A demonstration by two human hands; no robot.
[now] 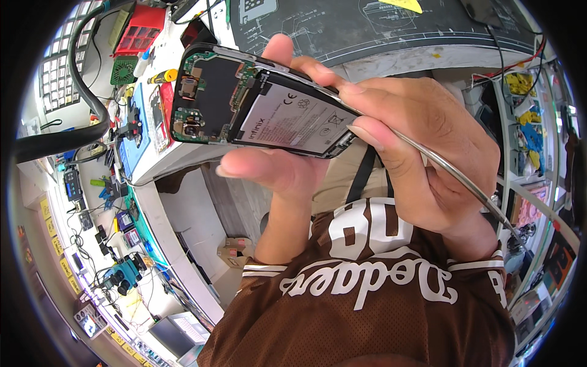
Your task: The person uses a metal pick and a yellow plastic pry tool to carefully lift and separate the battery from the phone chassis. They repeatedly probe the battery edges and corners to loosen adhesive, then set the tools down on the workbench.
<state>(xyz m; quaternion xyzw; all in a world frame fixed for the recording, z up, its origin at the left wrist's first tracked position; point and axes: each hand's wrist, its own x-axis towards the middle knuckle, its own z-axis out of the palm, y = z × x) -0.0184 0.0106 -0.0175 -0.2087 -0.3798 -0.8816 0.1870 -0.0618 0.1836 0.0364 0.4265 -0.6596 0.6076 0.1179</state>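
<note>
Right hand (422,134) pinching a slim metal tool (455,171) beside the opened smartphone (264,103); left hand (281,174) cradles it, near the workbench's edge (440,57). Light, stiff, surely fragile at that circuit board (235,95): grip the sides!

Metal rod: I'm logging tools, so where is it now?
In the head view, right of centre, the metal rod is in the right hand, slanting from beside the opened phone toward the lower right.
</note>
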